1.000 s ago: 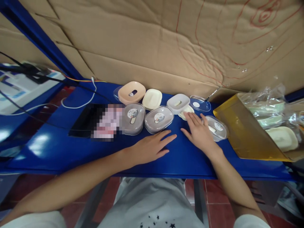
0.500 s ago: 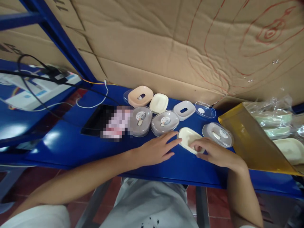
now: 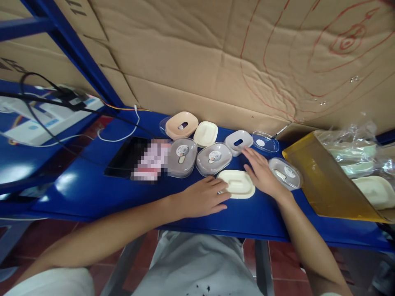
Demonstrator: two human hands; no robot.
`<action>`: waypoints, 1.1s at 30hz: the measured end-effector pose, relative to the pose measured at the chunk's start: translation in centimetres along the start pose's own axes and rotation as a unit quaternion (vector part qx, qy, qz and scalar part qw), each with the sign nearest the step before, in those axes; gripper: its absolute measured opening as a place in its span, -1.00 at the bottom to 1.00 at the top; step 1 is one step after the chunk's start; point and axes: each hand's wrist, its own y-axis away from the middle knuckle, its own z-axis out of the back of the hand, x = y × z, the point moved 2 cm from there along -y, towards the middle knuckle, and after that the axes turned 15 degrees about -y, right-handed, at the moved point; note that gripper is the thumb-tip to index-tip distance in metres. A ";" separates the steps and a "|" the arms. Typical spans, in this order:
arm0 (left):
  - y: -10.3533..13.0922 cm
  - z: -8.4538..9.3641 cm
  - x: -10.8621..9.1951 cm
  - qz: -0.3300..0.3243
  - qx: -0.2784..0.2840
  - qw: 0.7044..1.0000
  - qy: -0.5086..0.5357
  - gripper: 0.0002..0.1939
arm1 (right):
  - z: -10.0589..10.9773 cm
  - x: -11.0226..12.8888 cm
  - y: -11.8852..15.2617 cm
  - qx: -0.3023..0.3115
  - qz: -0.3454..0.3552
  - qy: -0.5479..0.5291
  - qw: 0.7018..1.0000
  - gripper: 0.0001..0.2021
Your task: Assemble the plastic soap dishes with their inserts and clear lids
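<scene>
A cream oval dish (image 3: 239,184) lies on the blue table between my hands. My left hand (image 3: 206,197) rests at its left end, fingers apart, fingertips on or over the rim. Above the dish's right end, my right hand (image 3: 262,170) is spread, its fingertips near the front edge of a pale grey oval tray with a slot (image 3: 237,142). Two grey lidded boxes with round labels, one at the left (image 3: 182,158) and one nearer the middle (image 3: 214,159), stand behind my left hand. Another lidded box (image 3: 285,173) sits right of my right hand.
At the back are a peach dish (image 3: 182,125), a cream piece (image 3: 205,134) and a clear lid (image 3: 266,142). A yellow-edged carton (image 3: 333,185) with wrapped green and cream pieces stands right. A black tablet (image 3: 123,158) and cables lie left; cardboard (image 3: 185,61) rises behind.
The cream dish has shifted left and turned to lie more level. My right hand has let go of it and moved up towards the grey tray, fingers spreading. My left hand stays close by.
</scene>
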 end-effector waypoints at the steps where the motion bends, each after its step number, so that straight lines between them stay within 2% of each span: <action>1: 0.0 0.1 0.0 -0.002 -0.002 1.000 -0.007 -0.76 | -0.5 -0.4 -0.3 0.008 -0.005 0.015 1.000 -0.46; 4: 0.0 0.1 -0.1 -0.008 -0.009 1.000 -0.024 -0.79 | -1.1 -1.0 -0.7 0.010 -0.013 0.046 0.999 -0.46; 9: 0.0 0.3 0.1 -0.011 -0.017 0.999 -0.038 -0.85 | 0.2 -0.7 -0.2 -0.070 -0.017 0.083 0.994 -0.61; 13: 0.0 0.4 0.2 -0.001 -0.032 0.999 -0.030 -0.88 | 0.3 -0.5 0.5 -0.099 -0.036 0.107 0.989 -0.54; 17: -0.1 0.2 0.3 0.013 -0.034 0.999 0.002 -0.87 | -0.7 -0.1 0.8 -0.089 -0.073 0.137 0.984 -0.56; 22: 0.0 0.3 0.5 0.016 -0.036 0.998 0.052 -0.92 | -0.6 0.3 1.3 -0.051 -0.057 0.076 0.994 -0.81; 27: 0.2 0.4 0.5 0.018 -0.033 0.995 0.097 -0.90 | 0.7 0.6 2.1 0.004 -0.050 0.047 0.998 -0.78; 33: 0.4 0.0 0.4 0.018 -0.024 0.989 0.147 -0.90 | 1.0 0.2 2.0 0.032 -0.068 0.009 0.997 -0.74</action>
